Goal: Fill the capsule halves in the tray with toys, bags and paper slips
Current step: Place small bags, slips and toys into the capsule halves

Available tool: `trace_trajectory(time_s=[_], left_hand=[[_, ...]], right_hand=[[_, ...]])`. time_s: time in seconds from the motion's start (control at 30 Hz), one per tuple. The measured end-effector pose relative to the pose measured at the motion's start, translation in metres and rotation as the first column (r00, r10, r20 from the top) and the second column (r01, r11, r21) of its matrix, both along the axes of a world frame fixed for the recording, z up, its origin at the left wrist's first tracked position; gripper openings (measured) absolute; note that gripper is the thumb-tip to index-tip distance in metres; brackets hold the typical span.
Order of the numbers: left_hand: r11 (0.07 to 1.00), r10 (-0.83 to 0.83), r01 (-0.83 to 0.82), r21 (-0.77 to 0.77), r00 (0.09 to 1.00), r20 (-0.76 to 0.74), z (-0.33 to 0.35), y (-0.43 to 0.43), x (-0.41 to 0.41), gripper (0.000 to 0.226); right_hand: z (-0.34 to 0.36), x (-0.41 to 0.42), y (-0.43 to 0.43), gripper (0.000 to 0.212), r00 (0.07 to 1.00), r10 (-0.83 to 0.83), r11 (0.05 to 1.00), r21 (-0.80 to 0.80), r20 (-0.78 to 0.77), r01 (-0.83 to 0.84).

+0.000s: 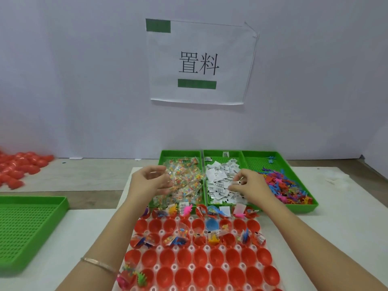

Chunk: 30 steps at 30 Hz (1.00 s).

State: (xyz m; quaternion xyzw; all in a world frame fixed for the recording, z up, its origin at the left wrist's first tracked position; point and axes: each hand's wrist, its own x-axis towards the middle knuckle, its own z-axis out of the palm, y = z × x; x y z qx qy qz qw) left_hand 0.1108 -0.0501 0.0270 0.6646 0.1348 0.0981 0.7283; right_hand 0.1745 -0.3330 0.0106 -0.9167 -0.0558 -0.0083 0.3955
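Two hands reach over the green bins: left hand curls its fingers round a clear bag, right hand pinches a paper slip, with red capsule halves in the tray just nearer.

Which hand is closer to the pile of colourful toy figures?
Right. The right hand is at the paper slips, just beside the toy figures; the left hand is farther off, over the bags.

Plain pale wall, printed paper sign fixed with green tape, wooden tabletop, white mat, soft even light
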Motion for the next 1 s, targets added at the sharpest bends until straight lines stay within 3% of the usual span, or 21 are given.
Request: trace_trajectory(time_s=[0.23,0.37,0.43,0.5,0.63,0.73,0.87,1.0], left_hand=[[0.922,-0.035,0.039,0.385,0.999,-0.017,-0.003,-0.001,0.004,0.014],[0.816,0.008,-0.017,0.578,1.000,0.018,-0.002,-0.002,0.003,0.016],[0.834,0.019,-0.031,0.551,0.999,0.027,0.001,-0.003,0.003,0.021],[0.898,0.087,-0.098,0.429,0.995,0.045,0.004,0.000,0.003,0.021],[0.941,0.255,-0.254,0.224,0.967,0.023,0.001,0.009,0.003,0.018],[0.951,0.247,-0.249,0.184,0.968,0.031,-0.002,0.003,0.001,0.018],[0.942,0.182,-0.191,0.277,0.982,0.055,0.001,-0.012,0.006,0.024],[0.965,0.202,-0.196,0.174,0.979,-0.015,0.003,-0.017,0.009,0.040]], right_hand=[[0.019,-0.016,0.013,0.012,0.993,0.084,0.965,0.254,-0.079,-0.061],[0.048,-0.022,0.047,0.017,0.969,0.210,0.906,0.399,-0.132,-0.142],[0.060,-0.026,0.066,0.028,0.961,0.244,0.895,0.413,-0.132,-0.170],[0.065,-0.032,0.081,0.033,0.958,0.265,0.898,0.390,-0.109,-0.204],[0.055,-0.037,0.101,0.032,0.961,0.265,0.872,0.443,-0.075,-0.206],[0.049,-0.034,0.114,0.034,0.954,0.268,0.861,0.478,-0.135,-0.175],[0.042,-0.025,0.124,0.047,0.956,0.258,0.833,0.532,-0.138,-0.148],[0.034,-0.020,0.120,0.039,0.931,0.321,0.740,0.660,-0.175,-0.131]])
